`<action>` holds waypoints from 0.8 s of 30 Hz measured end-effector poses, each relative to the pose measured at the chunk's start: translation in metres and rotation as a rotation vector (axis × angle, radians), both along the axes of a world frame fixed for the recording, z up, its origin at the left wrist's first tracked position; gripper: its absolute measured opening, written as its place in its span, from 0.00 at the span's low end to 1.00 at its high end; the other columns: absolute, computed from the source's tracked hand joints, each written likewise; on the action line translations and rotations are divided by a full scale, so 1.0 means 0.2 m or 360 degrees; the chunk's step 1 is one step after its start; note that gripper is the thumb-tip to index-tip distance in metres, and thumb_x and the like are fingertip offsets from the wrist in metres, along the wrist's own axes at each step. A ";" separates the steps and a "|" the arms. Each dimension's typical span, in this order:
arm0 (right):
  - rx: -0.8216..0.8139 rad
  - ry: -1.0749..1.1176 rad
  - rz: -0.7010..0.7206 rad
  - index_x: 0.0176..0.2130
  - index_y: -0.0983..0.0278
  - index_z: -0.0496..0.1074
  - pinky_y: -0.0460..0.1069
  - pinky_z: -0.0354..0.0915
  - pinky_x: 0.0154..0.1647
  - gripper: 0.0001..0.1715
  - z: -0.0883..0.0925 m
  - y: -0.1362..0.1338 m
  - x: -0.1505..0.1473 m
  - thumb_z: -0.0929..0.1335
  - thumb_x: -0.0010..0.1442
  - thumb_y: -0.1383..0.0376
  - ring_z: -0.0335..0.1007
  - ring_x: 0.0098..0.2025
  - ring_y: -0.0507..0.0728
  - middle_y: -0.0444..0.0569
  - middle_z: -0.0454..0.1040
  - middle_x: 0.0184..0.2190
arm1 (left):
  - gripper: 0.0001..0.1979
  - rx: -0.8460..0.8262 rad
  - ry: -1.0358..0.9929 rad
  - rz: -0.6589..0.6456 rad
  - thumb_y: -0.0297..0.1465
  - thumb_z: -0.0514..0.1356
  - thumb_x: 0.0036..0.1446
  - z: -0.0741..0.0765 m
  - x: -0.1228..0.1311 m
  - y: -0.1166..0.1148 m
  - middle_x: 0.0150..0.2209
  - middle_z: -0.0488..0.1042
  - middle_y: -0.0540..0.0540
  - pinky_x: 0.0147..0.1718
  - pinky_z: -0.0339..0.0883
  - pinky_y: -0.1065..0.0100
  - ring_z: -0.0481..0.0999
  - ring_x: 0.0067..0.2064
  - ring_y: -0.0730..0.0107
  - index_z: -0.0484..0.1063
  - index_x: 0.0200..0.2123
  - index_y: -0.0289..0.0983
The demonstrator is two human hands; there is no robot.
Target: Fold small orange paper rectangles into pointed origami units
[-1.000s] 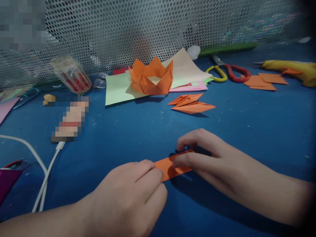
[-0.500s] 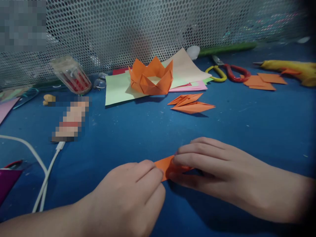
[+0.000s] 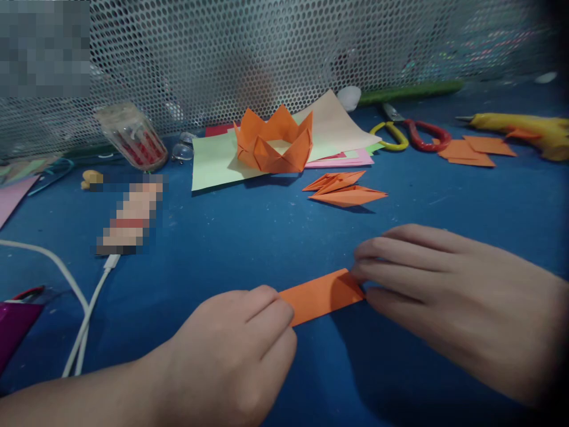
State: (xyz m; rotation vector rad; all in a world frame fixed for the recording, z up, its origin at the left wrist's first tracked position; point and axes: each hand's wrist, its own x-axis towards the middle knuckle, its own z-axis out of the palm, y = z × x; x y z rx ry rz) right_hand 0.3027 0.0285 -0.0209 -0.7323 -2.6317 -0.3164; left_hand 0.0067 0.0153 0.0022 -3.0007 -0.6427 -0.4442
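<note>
A folded orange paper strip (image 3: 320,294) lies flat on the blue table (image 3: 249,237) in front of me. My left hand (image 3: 235,350) is curled, its fingertips pinning the strip's left end. My right hand (image 3: 444,290) rests at the strip's right end with fingers held together, the tips pressing on that end. Behind them lie folded orange paper pieces (image 3: 344,188) and an orange paper crown (image 3: 273,141), which sits on a pale green sheet (image 3: 213,163).
Red and yellow scissors (image 3: 406,133), flat orange paper pieces (image 3: 471,151) and a yellow glue gun (image 3: 524,127) lie at the back right. A tipped jar (image 3: 131,137), a white cable (image 3: 84,308) and a magenta object (image 3: 13,326) are on the left. Perforated mesh (image 3: 267,53) closes the back.
My right hand slid to the right along the strip, from its middle to its right end, uncovering the strip's length. My left hand stayed on the left end.
</note>
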 end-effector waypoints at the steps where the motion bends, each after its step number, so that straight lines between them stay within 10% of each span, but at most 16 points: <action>1: 0.0002 0.0015 0.0029 0.31 0.57 0.75 0.61 0.66 0.43 0.29 -0.01 0.01 0.00 0.59 0.80 0.74 0.76 0.41 0.65 0.52 0.82 0.32 | 0.20 -0.0034 -0.0004 0.0003 0.18 0.54 0.75 0.00 0.00 0.00 0.38 0.85 0.44 0.41 0.82 0.66 0.83 0.39 0.62 0.77 0.33 0.41; 7: 0.0031 0.0151 -0.0005 0.36 0.59 0.76 0.54 0.72 0.36 0.25 -0.01 0.02 -0.02 0.60 0.78 0.77 0.79 0.36 0.60 0.52 0.84 0.38 | 0.16 -0.0232 -0.0120 0.0031 0.14 0.53 0.68 -0.03 0.03 0.03 0.41 0.85 0.42 0.42 0.83 0.62 0.83 0.39 0.59 0.78 0.42 0.36; 14: -0.0276 0.0427 -0.0088 0.64 0.66 0.76 0.55 0.82 0.48 0.17 -0.05 0.03 -0.07 0.67 0.81 0.63 0.87 0.49 0.63 0.59 0.86 0.53 | 0.24 -0.0564 -0.0158 0.0260 0.15 0.54 0.69 -0.04 0.02 -0.01 0.57 0.85 0.43 0.53 0.84 0.58 0.86 0.51 0.57 0.70 0.63 0.39; 24: -0.0542 0.0553 -0.0051 0.48 0.59 0.78 0.48 0.81 0.40 0.15 -0.02 0.07 -0.07 0.64 0.82 0.71 0.86 0.39 0.56 0.51 0.84 0.41 | 0.24 -0.0670 -0.0133 0.0539 0.24 0.53 0.80 -0.07 0.02 -0.04 0.65 0.81 0.40 0.57 0.85 0.46 0.85 0.60 0.50 0.64 0.75 0.42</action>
